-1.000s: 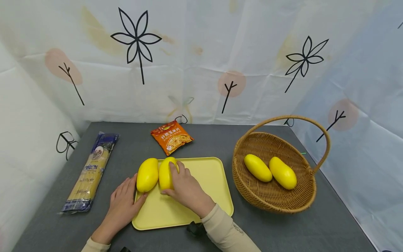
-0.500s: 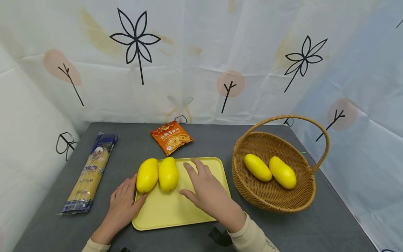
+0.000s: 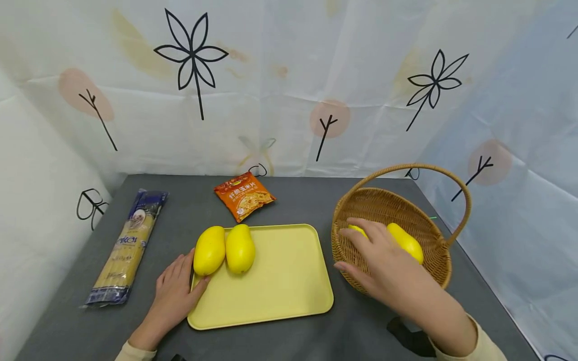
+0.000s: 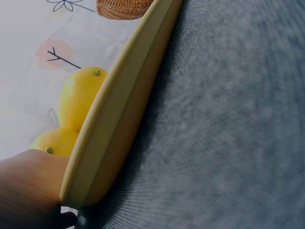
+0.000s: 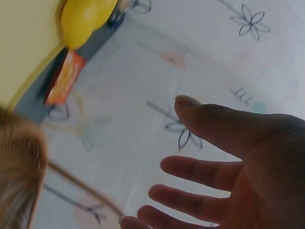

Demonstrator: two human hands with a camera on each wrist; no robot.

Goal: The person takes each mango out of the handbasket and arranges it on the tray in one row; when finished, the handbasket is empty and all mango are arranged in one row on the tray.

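Observation:
My left hand (image 3: 173, 296) rests at the left rim of a yellow tray (image 3: 289, 271), fingers straight along the outer side and thumb near the base of a yellow mango (image 3: 209, 250). A second mango (image 3: 240, 249) lies right beside the first on the tray. Over the wicker basket (image 3: 393, 200) hovers my right hand (image 3: 393, 265), fingers spread and holding nothing; the right wrist view shows the fingers (image 5: 195, 174) apart. Inside the basket, one mango (image 3: 408, 244) shows beyond the hand, while another (image 3: 357, 230) is mostly hidden under the fingers.
An orange snack packet (image 3: 244, 196) lies behind the tray. At the left is a long pack of noodles (image 3: 127, 248). The basket's tall arched handle (image 3: 467, 205) rises over its right side. A patterned cloth (image 3: 271, 75) hangs behind the grey table.
My right hand has let go of the second mango on the tray and moved right to the basket. My left hand has stayed in place.

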